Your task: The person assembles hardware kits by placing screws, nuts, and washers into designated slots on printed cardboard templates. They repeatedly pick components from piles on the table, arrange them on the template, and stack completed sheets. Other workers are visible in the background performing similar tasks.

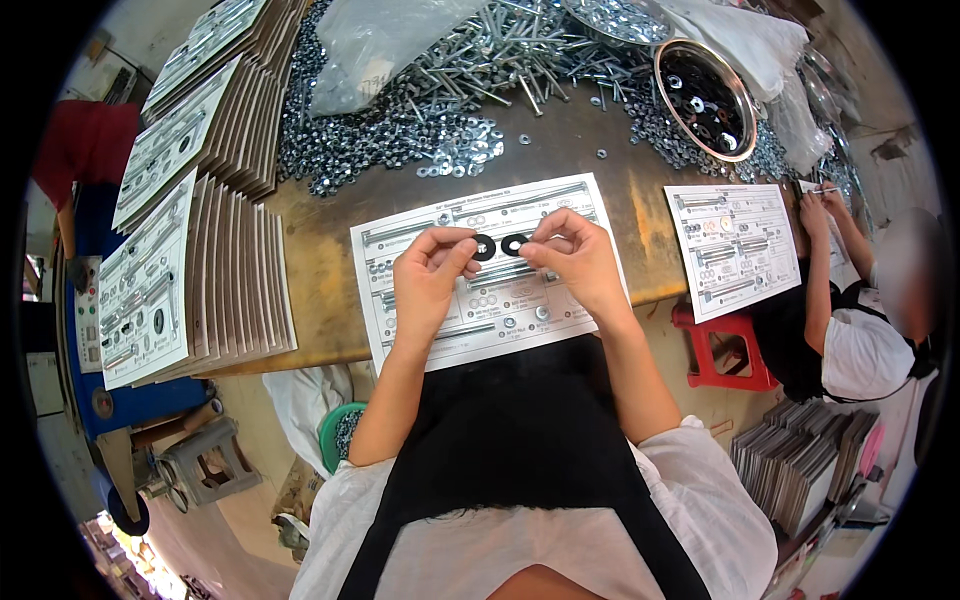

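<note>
My left hand [435, 268] pinches a larger black washer [486, 247] between thumb and fingertips. Close beside it, my right hand [572, 252] pinches a smaller black washer [513, 245]. The two washers are held apart, side by side, above a white card [420, 352] printed with pictures of bolts, nuts and washers. That card lies at the table's front edge in front of me. Several bolts and nuts show on the card, but I cannot tell which are real and which are printed.
Piles of nuts [370, 150] and bolts [480, 60] cover the table's far side. A metal bowl [748, 100] holds dark washers. Stacked printed cards [235, 290] stand at left. At right, a co-worker [865, 335] sits by another card [740, 290] and a red stool [735, 375].
</note>
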Tool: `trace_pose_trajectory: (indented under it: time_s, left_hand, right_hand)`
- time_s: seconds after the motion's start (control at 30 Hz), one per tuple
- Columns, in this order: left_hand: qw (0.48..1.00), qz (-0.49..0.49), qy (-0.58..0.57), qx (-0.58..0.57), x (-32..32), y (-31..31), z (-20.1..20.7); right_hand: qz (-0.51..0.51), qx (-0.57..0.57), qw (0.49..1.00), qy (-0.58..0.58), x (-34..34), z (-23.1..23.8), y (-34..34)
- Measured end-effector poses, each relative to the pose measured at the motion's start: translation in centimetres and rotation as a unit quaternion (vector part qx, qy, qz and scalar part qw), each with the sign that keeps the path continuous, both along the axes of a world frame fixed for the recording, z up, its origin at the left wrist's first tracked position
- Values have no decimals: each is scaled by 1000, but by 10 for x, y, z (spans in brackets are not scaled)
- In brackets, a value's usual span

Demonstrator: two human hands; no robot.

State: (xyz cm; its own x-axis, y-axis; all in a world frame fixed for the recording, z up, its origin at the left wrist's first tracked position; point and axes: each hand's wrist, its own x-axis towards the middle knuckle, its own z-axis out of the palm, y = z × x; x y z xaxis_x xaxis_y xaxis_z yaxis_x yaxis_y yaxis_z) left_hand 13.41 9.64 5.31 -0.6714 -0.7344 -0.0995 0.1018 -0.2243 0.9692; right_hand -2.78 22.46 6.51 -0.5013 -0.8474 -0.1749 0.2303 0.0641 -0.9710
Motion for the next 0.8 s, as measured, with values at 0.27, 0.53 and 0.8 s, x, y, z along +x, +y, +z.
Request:
trace_pose_trajectory:
  time_s: [0.27,0.53,0.8]
  left_hand:
    - [999,31,4,-20,11,6,0]
    - [999,-12,-3,-31,8,10,12]
    - [997,-40,-11,-62,-1,24,-5]
  right_hand:
    - [24,-27,999,-34,21,3,-10]
    - [23,-28,999,-7,19,-1,-4]
    - [9,-22,1000,17,21,4,3]
